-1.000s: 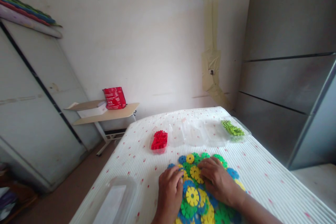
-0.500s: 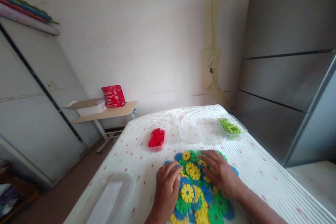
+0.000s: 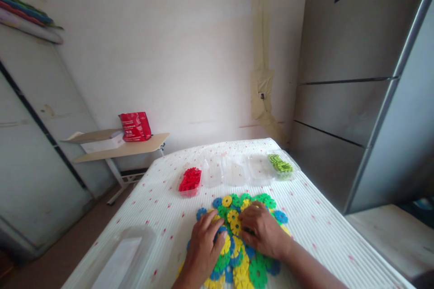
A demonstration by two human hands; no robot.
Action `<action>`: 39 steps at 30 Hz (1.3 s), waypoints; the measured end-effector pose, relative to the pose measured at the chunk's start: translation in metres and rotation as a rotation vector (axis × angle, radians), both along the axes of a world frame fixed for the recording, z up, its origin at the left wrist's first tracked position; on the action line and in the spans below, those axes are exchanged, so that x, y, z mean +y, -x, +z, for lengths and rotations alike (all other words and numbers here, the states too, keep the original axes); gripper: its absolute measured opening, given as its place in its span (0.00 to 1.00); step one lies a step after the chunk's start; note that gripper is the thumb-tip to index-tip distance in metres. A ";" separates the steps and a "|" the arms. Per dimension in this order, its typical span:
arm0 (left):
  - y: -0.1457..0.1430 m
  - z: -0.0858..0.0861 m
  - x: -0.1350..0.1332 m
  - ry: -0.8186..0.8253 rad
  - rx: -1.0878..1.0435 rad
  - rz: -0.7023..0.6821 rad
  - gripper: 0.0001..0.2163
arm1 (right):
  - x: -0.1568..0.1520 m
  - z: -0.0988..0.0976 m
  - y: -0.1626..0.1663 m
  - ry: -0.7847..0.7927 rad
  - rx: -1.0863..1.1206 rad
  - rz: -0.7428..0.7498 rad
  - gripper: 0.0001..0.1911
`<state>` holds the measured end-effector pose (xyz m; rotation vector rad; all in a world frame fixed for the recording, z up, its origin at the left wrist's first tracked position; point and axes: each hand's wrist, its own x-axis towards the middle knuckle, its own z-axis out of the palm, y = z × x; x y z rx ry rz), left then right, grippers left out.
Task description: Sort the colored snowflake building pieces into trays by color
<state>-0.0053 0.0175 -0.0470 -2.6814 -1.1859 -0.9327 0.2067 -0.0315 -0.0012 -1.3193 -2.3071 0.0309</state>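
Observation:
A heap of flat plastic flower-shaped discs [image 3: 237, 239] in blue, yellow and green lies on the white striped tablecloth [image 3: 162, 216] close in front of me. My left hand [image 3: 203, 248] rests on the heap's left side, fingers spread flat over the discs. My right hand [image 3: 261, 232] lies on the middle of the heap with its fingers curled down onto a yellow disc [image 3: 233, 223]; whether it grips one I cannot make out.
At the table's far side stands a row of clear trays: one with red pieces [image 3: 190, 180], empty ones [image 3: 233, 174], one with light green pieces [image 3: 280, 165]. A clear lid [image 3: 118, 262] lies near left. A grey fridge [image 3: 356, 90] stands right, a side table with a red bag [image 3: 135, 126] left.
The view has shifted right and down a little. Both hands have slid slightly left over the heap, and my right hand's fingers have curled in more.

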 end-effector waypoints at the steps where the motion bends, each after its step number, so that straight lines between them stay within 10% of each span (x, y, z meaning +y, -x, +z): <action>1: 0.000 -0.002 0.001 -0.001 -0.006 -0.003 0.13 | 0.000 0.000 0.000 -0.011 -0.009 0.005 0.12; 8: -0.002 -0.002 -0.002 -0.022 -0.005 0.003 0.14 | 0.004 -0.001 -0.006 -0.070 0.099 -0.014 0.13; 15: 0.006 0.008 -0.003 -0.092 -0.060 0.039 0.14 | 0.018 0.002 -0.069 -0.074 0.509 -0.400 0.14; 22: 0.017 0.016 0.003 -0.148 -0.137 0.152 0.12 | 0.004 0.003 -0.145 0.277 0.423 -0.594 0.08; 29: 0.026 0.023 0.005 -0.191 -0.160 0.221 0.12 | -0.001 0.005 -0.133 0.648 0.416 -0.518 0.10; 39: 0.033 0.013 0.013 -0.129 -0.181 0.213 0.12 | 0.004 0.002 -0.114 0.523 0.238 -0.454 0.07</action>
